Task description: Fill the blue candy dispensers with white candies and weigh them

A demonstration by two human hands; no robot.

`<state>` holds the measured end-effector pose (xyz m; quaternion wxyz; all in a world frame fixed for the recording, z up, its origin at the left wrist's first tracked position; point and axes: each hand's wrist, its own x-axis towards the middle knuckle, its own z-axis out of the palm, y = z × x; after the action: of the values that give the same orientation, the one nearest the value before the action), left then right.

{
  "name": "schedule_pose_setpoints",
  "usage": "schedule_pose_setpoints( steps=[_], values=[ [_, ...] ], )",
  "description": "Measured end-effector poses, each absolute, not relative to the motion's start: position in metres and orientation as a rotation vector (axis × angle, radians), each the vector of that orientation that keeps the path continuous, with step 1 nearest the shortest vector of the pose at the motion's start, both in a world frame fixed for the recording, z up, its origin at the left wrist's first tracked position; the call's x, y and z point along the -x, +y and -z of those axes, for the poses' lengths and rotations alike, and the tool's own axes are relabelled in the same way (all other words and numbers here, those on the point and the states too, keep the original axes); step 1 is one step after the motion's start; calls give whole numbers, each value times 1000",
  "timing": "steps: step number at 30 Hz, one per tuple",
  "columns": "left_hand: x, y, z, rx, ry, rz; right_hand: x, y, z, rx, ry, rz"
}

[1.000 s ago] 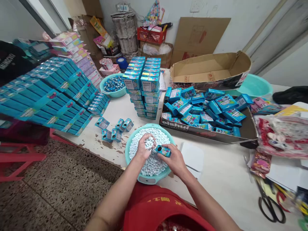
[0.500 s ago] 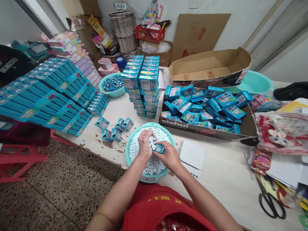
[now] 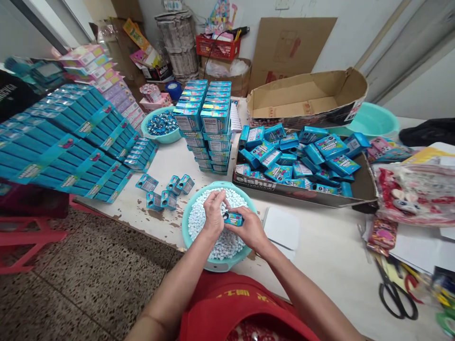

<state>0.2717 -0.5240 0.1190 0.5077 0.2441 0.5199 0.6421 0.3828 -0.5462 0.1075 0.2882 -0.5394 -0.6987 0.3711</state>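
Observation:
A teal bowl (image 3: 184,237) of small white candies (image 3: 199,220) stands in front of me at the table edge. Over it, my right hand (image 3: 250,229) grips a small blue candy box (image 3: 234,219) by its right end. The box lies on its side, and a dark round hole shows at its left end. My left hand (image 3: 213,213) is curled beside that hole, its fingers drawn together around a few white candies, partly hidden by the fingers. Several blue boxes with round holes (image 3: 154,201) sit on the table to the left of the bowl.
Behind the bowl rises a stack of blue boxes (image 3: 216,124); a carton (image 3: 302,193) of loose blue boxes stands right of it. Packed blue boxes (image 3: 76,156) fill the left side. A white scale (image 3: 282,228) lies right of the bowl, black scissors (image 3: 396,293) farther right.
Fewer white candies show in my left hand than before. My right hand has turned the box, so more of its printed face and its hole show. The view has shifted slightly.

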Motion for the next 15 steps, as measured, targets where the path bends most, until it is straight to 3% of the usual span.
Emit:
schedule_pose_setpoints(
  steps=[15],
  values=[
    [-276, -516, -125, -587, 1204, -1535, -386, -547, -111, 1390, -1810, -945]
  ],
)
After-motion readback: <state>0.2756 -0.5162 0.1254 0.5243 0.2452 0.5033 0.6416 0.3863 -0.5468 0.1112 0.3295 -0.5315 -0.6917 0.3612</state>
